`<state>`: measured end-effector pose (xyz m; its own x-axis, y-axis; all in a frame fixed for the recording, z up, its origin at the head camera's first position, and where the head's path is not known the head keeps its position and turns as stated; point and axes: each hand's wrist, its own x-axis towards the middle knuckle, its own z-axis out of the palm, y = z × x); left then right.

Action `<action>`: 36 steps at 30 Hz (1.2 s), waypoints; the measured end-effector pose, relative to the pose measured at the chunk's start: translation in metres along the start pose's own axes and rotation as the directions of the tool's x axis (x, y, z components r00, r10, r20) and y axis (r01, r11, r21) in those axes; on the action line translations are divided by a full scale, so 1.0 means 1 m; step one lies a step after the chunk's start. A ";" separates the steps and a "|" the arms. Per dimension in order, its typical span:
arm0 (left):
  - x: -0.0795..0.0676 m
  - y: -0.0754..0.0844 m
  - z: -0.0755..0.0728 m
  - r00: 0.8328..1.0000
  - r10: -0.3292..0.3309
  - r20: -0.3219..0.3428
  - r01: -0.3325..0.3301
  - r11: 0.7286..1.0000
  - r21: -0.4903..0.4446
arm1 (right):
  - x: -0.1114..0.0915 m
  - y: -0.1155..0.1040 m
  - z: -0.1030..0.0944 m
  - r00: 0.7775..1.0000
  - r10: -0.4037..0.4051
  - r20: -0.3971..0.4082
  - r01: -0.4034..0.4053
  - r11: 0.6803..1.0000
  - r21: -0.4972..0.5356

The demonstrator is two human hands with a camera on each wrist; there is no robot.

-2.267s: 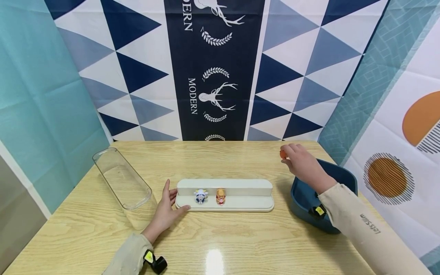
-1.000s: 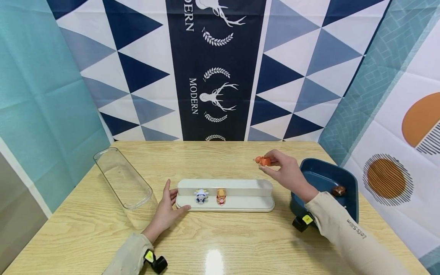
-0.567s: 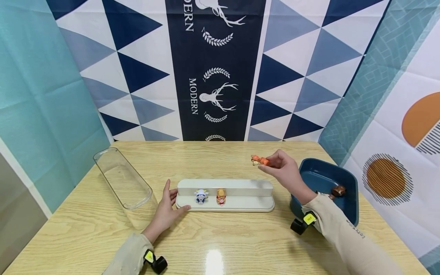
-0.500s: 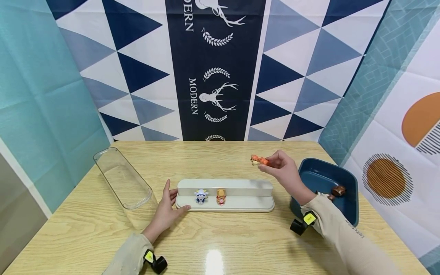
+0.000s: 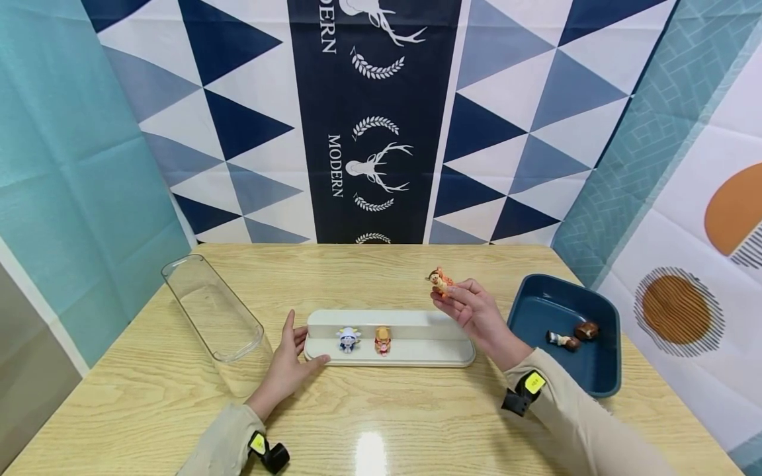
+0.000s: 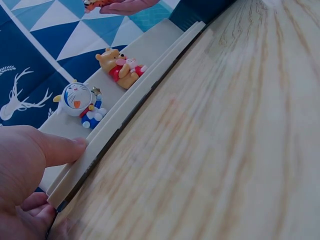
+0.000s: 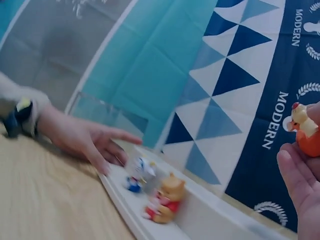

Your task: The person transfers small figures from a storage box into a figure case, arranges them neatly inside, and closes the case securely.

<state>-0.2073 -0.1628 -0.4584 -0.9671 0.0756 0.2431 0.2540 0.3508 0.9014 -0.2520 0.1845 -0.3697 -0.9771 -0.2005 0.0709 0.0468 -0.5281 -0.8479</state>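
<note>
My right hand (image 5: pixel 467 311) pinches an orange tiger figurine (image 5: pixel 439 281) above the right part of the white display stand (image 5: pixel 428 354). The figurine is upright, pale front showing; the right wrist view cuts it off at the edge. At the stand's left end my left hand (image 5: pixel 288 370) holds on, thumb (image 6: pixel 65 150) on the ledge and other fingers curled at the end. Two figurines sit on the ledge: a blue-and-white Doraemon figurine (image 6: pixel 79 104) nearest the left hand, and a yellow bear figurine in a red shirt (image 6: pixel 120 69) with a small pink figure in its arms.
A clear plastic cover (image 5: pixel 214 311) lies on the table to the left. On the right stands a dark blue bin (image 5: pixel 530 311) with a brown figurine (image 5: pixel 586 330) and a brown-and-white figurine (image 5: pixel 562 340) lying inside. Patterned cloth (image 5: pixel 369 132) hangs behind the table.
My right hand has come from over the blue bin leftward to the stand with the tiger figurine. The figurine has turned from lying flat to upright. My left hand stays put.
</note>
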 end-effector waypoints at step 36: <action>0.005 -0.004 -0.003 1.000 -0.019 0.013 0.019 1.000 -0.006 | -0.023 0.048 0.016 0.997 0.063 -0.048 -0.057 0.992 0.109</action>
<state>-0.2131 -0.1664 -0.4599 -0.9719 0.0806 0.2210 0.2352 0.3468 0.9080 -0.2240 0.1504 -0.4033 -0.9811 -0.1933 -0.0081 0.1252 -0.6025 -0.7883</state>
